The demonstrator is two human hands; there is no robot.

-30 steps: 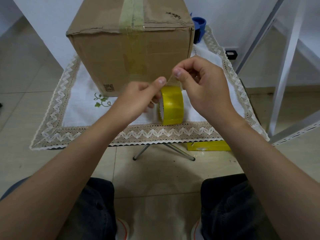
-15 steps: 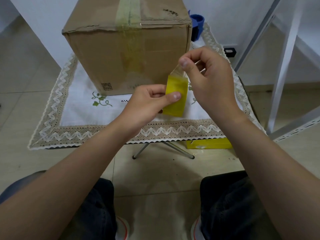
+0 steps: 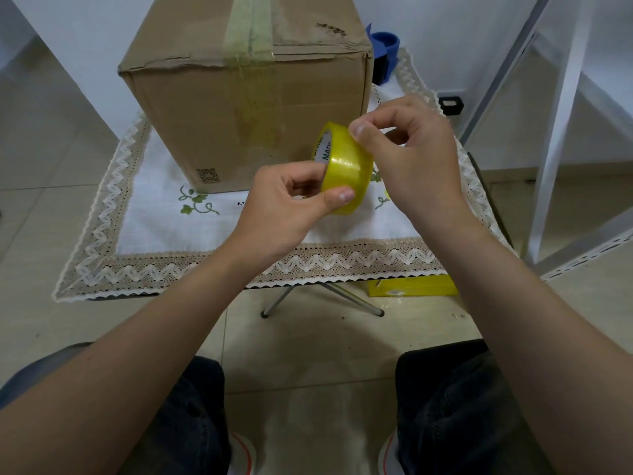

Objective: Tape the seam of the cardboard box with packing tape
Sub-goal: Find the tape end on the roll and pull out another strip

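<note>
The tape [image 3: 347,169] is a yellow roll held in the air in front of the box [image 3: 239,108], close to its lower right corner, tilted so its printed core faces left. The left hand [image 3: 291,207] grips it from below: the thumb lies across the outer face near the bottom edge and the curled fingers are at the core side. The right hand [image 3: 414,159] meets the roll at the top, thumb tip pressed on the upper edge with the fingers curled behind; it may be pinching a loose end there, but the end is too clear to make out.

The box stands on a cloth [image 3: 164,214] (white, with a lace zigzag border and green embroidery) that covers a small table. A greenish strip [image 3: 250,25] runs along the top seam of the box and down over its front edge. Behind the box's right corner stands a blue holder [image 3: 385,42]. A yellow carton [image 3: 411,286] lies on the floor under the cloth's front right edge, beside the metal legs [image 3: 322,299]. A white frame [image 3: 561,114] rises at the right.
</note>
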